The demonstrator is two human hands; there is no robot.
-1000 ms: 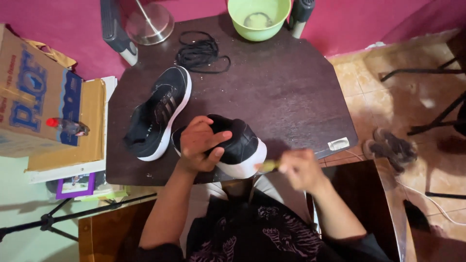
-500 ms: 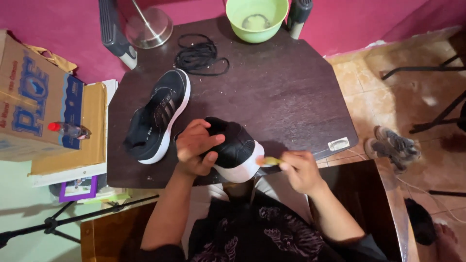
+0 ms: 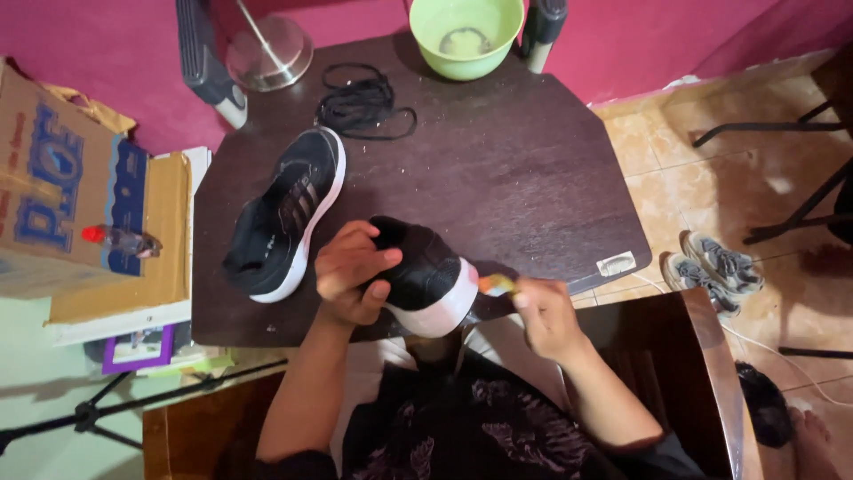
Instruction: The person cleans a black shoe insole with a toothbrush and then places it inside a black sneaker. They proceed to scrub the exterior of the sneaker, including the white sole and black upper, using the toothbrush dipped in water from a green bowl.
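My left hand (image 3: 351, 276) grips a black sneaker with a white sole (image 3: 426, 280), holding it tilted at the near edge of the dark table (image 3: 498, 178). My right hand (image 3: 544, 316) holds a small yellow-handled brush (image 3: 496, 284), its tip against the white sole edge. The second black sneaker (image 3: 284, 213) lies on its sole on the table to the left, untouched.
Black laces (image 3: 364, 102) lie coiled at the back of the table, near a green bowl (image 3: 466, 36) and a round metal stand base (image 3: 267, 53). Cardboard boxes (image 3: 80, 204) are stacked at left. A pair of grey shoes (image 3: 711, 267) lies on the tiled floor, right.
The sneaker in my left hand has tipped further, its white sole now turned toward me. My right hand with the brush has moved in against the sole edge.
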